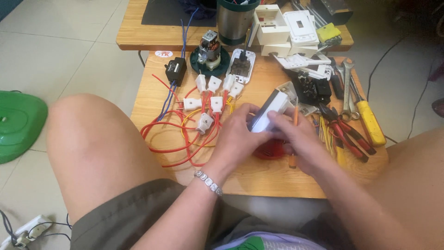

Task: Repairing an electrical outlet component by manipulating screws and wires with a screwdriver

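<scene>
From the head camera we see our left hand curled around the lower end of a white switch box, fingers closed on it, while our right hand grips the same box from the other side and also pinches a slim orange screwdriver that stands upright against the box. The box sits tilted between both hands, lifted just above the wooden surface. Directly beneath the hands a red roll of tape lies on the surface. Just left of our left hand a tangle of red wires runs to a cluster of white plugs. Beyond that cluster, farther from us, stand a small motor on a green base and a black block with blue leads. To the right of our right hand lie red-handled pliers, a yellow-handled screwdriver and wrenches, near but apart from the fingers.
</scene>
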